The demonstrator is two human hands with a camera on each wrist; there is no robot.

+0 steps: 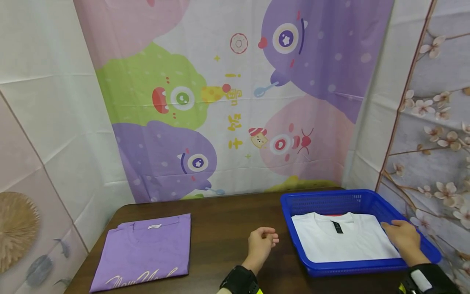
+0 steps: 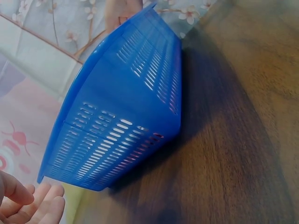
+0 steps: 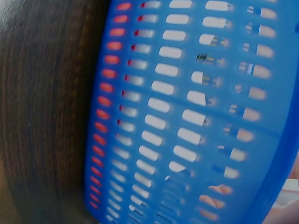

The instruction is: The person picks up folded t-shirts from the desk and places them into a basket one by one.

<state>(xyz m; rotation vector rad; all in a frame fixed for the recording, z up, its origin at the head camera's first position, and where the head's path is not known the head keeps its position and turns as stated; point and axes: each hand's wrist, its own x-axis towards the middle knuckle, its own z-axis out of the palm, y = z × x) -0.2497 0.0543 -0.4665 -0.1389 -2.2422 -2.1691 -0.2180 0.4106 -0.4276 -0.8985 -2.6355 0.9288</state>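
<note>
A folded white T-shirt (image 1: pixel 341 241) with a black neck label lies in a blue plastic basket (image 1: pixel 319 267). My right hand (image 1: pixel 404 237) is inside the basket's right side, its fingers at the shirt's right edge; no cloth is visibly lifted. In the right wrist view, fingertips (image 3: pixel 212 201) show through the basket's slots. My left hand (image 1: pixel 261 246) hovers over the table left of the basket, fingers loosely bent and holding nothing. In the left wrist view the left hand (image 2: pixel 30 203) is near the basket's rim, apart from it.
On the left of the dark wooden table (image 1: pixel 227 228) lies a folded purple T-shirt (image 1: pixel 150 249) with pale lettering. Something red (image 1: pixel 333 214) shows beneath the white shirt. A cartoon-print curtain (image 1: pixel 235 102) hangs behind the table, and a flower-patterned cloth (image 1: pixel 437 143) hangs at the right.
</note>
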